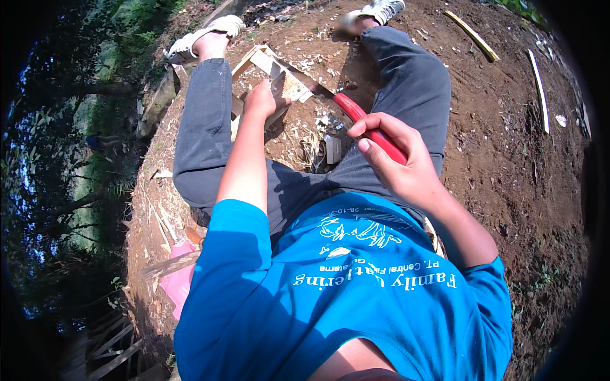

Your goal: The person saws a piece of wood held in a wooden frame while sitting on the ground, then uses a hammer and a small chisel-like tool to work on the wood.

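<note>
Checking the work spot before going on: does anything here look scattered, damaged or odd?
Pale wood chips lie strewn on the soil between the legs, beside the wooden piece the left hand steadies. The right hand holds a red-handled blade. Nothing looks broken.

Two bamboo slats (539, 89) lie on the bare soil (508, 165) toward its right edge. A pink sheet (176, 279) lies at the lower-left edge, near wood chips (321, 120).

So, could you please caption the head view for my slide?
Seated on dirt, left hand steadies a wood piece; right hand grips a red-handled knife.
</note>
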A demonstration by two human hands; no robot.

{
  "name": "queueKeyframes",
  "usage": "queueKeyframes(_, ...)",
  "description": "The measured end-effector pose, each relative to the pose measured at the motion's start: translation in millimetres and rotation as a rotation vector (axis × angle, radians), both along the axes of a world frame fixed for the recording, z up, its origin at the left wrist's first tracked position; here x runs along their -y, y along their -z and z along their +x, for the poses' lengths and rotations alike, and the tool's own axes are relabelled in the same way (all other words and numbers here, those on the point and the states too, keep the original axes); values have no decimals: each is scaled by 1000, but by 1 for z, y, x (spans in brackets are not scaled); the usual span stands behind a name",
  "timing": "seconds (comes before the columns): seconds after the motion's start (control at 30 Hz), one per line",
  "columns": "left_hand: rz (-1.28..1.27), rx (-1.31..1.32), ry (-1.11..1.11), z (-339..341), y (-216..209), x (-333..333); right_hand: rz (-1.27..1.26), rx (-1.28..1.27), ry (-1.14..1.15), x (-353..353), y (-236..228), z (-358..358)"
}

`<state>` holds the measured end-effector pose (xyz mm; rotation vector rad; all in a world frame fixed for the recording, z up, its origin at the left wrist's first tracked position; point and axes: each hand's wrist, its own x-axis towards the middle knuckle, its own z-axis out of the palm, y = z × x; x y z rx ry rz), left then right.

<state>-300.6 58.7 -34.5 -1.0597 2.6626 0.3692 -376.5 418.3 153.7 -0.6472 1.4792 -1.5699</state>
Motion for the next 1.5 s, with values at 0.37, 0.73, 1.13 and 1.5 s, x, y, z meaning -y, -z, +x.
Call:
queueKeyframes(0.37,-39,31,-133,3,9,-11,115,-185,-96,0,-31,16)
queueKeyframes(0.73,-43,18,-95,6,-12,-20,70,-213,-89,32,-1,19)
queueKeyframes(1.13,-10,35,-121,1,4,7,170,-136,-57,-29,-16,19)
queueKeyframes(1.5,-104,14,-39,-5,8,2,19,-266,-23,30,41,-8)
